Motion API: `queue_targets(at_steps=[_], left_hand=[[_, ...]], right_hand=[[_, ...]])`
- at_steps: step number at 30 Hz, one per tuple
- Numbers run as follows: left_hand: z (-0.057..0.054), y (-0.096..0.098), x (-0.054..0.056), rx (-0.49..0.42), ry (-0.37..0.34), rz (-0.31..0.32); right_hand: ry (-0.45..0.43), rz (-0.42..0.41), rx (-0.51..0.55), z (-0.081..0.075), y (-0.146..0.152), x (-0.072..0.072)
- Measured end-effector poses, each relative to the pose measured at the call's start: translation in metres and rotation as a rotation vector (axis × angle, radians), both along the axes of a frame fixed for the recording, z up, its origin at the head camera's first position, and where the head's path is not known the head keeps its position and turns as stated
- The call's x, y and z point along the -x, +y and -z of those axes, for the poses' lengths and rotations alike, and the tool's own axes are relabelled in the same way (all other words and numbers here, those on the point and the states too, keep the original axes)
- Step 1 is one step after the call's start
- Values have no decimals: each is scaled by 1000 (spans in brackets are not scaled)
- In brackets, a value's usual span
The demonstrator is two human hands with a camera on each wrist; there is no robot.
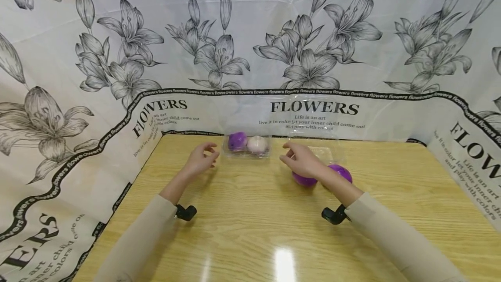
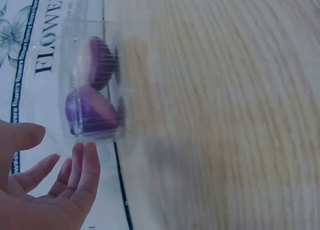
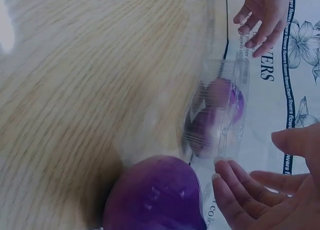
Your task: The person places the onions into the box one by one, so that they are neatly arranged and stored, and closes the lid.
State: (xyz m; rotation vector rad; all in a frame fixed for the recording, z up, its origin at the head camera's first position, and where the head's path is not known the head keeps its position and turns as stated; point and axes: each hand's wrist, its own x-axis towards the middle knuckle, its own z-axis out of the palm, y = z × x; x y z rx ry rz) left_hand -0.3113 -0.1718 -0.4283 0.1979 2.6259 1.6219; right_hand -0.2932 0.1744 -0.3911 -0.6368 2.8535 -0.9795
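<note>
A closed clear plastic clamshell box (image 1: 267, 153) stands near the back edge of the table. Inside it lie a round purple vegetable-like thing (image 1: 237, 141) and a paler, whitish one (image 1: 257, 145). My left hand (image 1: 202, 159) is just off the box's left end, fingers loosely bent, holding nothing. At the other end, my right hand (image 1: 303, 159) hovers a little apart from it, also holding nothing. Beneath and beside the right hand sit two larger glossy purple things (image 1: 304, 180), partly covered by the hand and forearm. In the right wrist view one purple thing (image 3: 155, 195) shows beside the fingers.
Another clear plastic container (image 1: 322, 153), its lid raised, stands behind the right hand at the back of the table (image 1: 242, 229). A flower-printed cloth (image 1: 219, 112) rises behind and along both sides. Light reflects off the table's front part.
</note>
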Motion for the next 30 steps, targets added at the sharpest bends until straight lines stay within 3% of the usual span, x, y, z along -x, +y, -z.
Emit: queue_targets(at_steps=[10,16,24,30], left_hand=[[-19,15,-9,93,113,41],[-20,29,-10,165,202,41],[-22,59,-9,121,254,80],[-28,83,-8,76,295,117]], right_hand=[[133,-81,14,-6,21,-18],[164,-86,-4,-11,39,-28],[168,-60,-40,-19,63,-42],[168,-25,-32,-19,82,-45]])
